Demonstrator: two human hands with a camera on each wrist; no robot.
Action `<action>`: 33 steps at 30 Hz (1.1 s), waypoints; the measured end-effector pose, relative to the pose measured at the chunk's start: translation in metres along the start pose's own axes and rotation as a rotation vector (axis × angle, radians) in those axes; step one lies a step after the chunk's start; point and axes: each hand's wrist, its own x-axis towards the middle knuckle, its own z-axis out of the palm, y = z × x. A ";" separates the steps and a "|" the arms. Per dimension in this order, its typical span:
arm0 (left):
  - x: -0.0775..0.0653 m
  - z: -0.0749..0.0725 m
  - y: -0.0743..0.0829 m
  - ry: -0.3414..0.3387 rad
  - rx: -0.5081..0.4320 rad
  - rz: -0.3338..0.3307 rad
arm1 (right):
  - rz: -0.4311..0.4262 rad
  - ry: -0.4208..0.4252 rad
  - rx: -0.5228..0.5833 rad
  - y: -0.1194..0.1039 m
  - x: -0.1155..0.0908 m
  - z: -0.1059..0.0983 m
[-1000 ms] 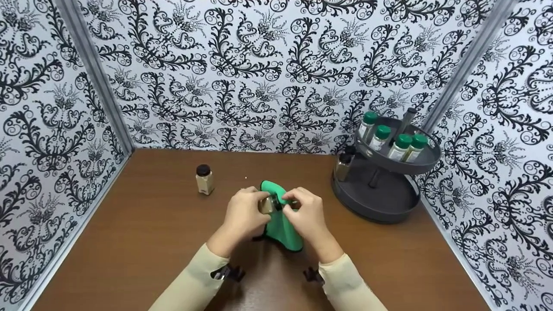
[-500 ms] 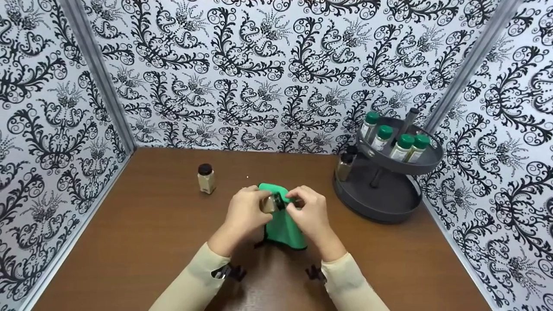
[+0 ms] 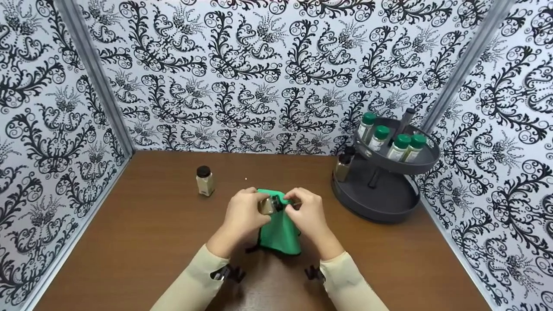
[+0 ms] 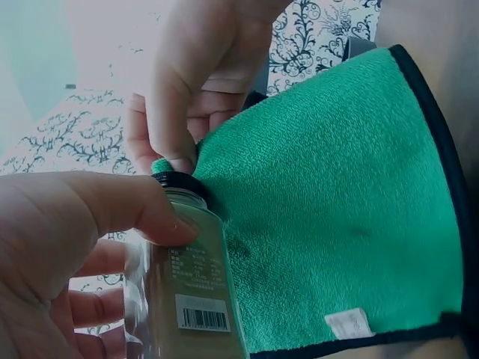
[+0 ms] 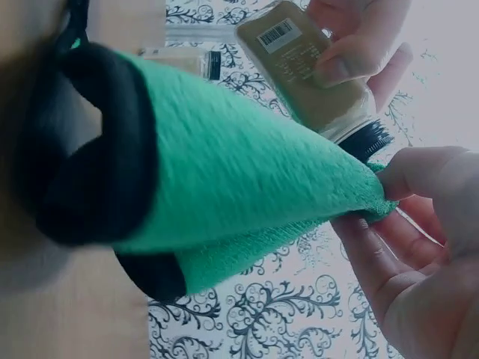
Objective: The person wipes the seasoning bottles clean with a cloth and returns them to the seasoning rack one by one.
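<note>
My left hand [image 3: 247, 211] holds a clear spice jar [image 4: 198, 299] with a black cap, tan powder inside and a barcode label. The jar is tilted, its cap toward my right hand. My right hand [image 3: 307, 211] pinches a green cloth [image 3: 278, 235] with black edging between thumb and fingers, right at the jar's cap [image 5: 364, 140]. From that pinch the cloth hangs down below both hands. A small white tag [image 4: 349, 324] shows near its edge in the left wrist view.
Another black-capped spice jar [image 3: 204, 181] stands on the table [image 3: 164, 242] at the left. At the right is a dark two-tier rack [image 3: 376, 211]; several green-capped jars [image 3: 398, 147] stand on top and black-capped jars [image 3: 342, 167] below. Patterned walls enclose the table.
The cloth's hanging part has swung slightly and its top edge sits lower behind the hands. Both hands keep their hold on jar and cloth, nearly in place.
</note>
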 end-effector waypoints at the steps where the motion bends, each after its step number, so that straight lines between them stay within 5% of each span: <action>1: 0.000 0.000 0.000 -0.001 -0.005 -0.002 | -0.002 0.005 0.006 -0.001 0.000 -0.001; 9: 0.001 0.000 -0.001 0.005 -0.021 -0.013 | -0.086 0.069 0.073 -0.013 -0.002 -0.003; 18: 0.001 -0.003 0.001 -0.007 -0.004 0.003 | 0.030 0.020 -0.019 0.001 -0.001 0.006; 28: 0.001 -0.003 -0.004 0.013 -0.013 -0.003 | -0.196 0.069 0.011 -0.018 -0.006 0.003; 33: 0.001 -0.005 -0.004 0.014 -0.005 0.003 | -0.154 0.079 -0.033 -0.010 -0.006 0.009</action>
